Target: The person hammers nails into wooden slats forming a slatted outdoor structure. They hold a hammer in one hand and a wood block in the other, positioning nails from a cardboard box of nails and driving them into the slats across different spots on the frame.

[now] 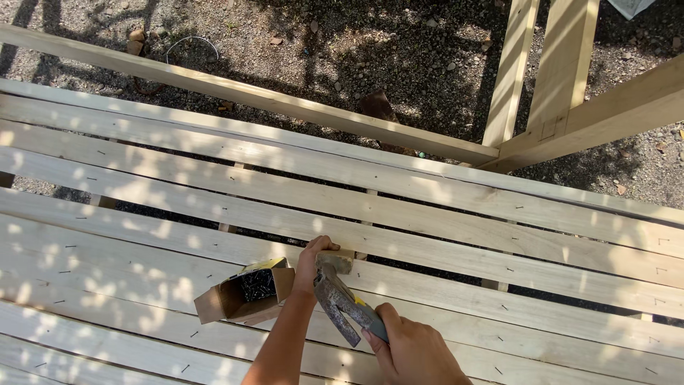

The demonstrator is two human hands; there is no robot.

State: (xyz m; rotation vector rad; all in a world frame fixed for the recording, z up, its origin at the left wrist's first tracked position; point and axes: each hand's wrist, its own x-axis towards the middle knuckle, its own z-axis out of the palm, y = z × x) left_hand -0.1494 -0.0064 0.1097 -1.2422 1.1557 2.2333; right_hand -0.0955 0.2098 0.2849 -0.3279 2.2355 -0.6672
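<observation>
My right hand (417, 353) grips a hammer (342, 299) over the slats (427, 235), my left hand (313, 257) pinching a nail steady, open nail box (246, 292) at nine o'clock.

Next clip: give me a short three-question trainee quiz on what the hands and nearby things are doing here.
1. True or false: the right hand grips a hammer.
2. What does the left hand touch? A) a small wooden block on the slats B) a saw C) a paint can
3. What lies inside the open cardboard box beside the left forearm?

Key:
1. True.
2. A.
3. Dark nails.
</observation>
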